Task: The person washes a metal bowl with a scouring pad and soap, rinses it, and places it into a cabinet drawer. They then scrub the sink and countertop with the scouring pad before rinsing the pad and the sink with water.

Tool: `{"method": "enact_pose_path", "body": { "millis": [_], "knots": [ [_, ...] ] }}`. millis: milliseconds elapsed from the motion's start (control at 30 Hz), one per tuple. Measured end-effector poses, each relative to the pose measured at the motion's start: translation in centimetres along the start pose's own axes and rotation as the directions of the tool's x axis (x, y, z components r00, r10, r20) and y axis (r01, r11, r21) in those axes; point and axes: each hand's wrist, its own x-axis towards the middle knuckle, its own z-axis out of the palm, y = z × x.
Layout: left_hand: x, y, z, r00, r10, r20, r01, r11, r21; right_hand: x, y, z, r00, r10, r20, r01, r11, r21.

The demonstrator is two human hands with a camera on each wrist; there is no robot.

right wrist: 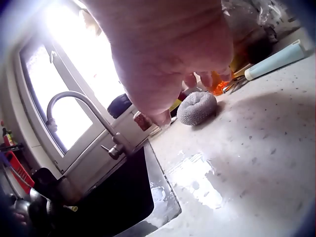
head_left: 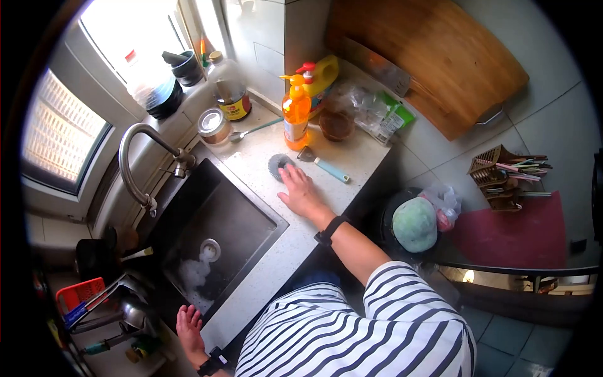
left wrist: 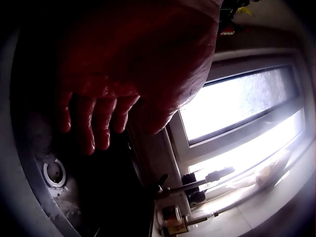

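Note:
A round grey scouring pad lies on the light speckled counter, right of the sink. The right hand is over its near edge, fingers extended; in the right wrist view the pad sits just beyond the palm, not gripped, and whether a fingertip touches it I cannot tell. The left hand hangs at the sink's near left corner, holding nothing. In the left wrist view the wet left hand has its fingers loosely extended above the dark basin. Foam lies by the drain.
A curved faucet rises behind the sink. On the counter stand an orange pump bottle, a brown bowl, a lidded jar and a dark sauce bottle. A blue-handled brush lies near the pad.

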Motion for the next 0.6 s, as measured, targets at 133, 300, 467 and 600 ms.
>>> {"method": "enact_pose_path", "body": {
  "millis": [133, 300, 467, 600],
  "knots": [
    [-0.3, 0.2, 1.4, 1.000, -0.008, -0.010, 0.008, 1.000, 0.016, 2.3, -0.8, 2.2, 0.997, -0.073, -0.002, 0.072, 0.995, -0.074],
    [-1.5, 0.6, 3.5, 1.000, 0.014, -0.015, -0.013, 1.000, 0.023, 4.3, -0.7, 6.3, 1.000, -0.017, -0.016, 0.016, 0.997, -0.080],
    [-2.8, 0.1, 4.5, 0.998, -0.015, -0.066, 0.013, 1.000, -0.028, 3.5, -5.5, 9.5, 0.951, -0.309, 0.033, 0.271, 0.877, 0.396],
    [-3.6, -0.8, 4.1, 0.995, -0.003, -0.103, -0.001, 0.999, -0.036, 3.1, -10.2, 6.9, 0.935, -0.321, 0.149, 0.152, 0.743, 0.652]
  ]
}}
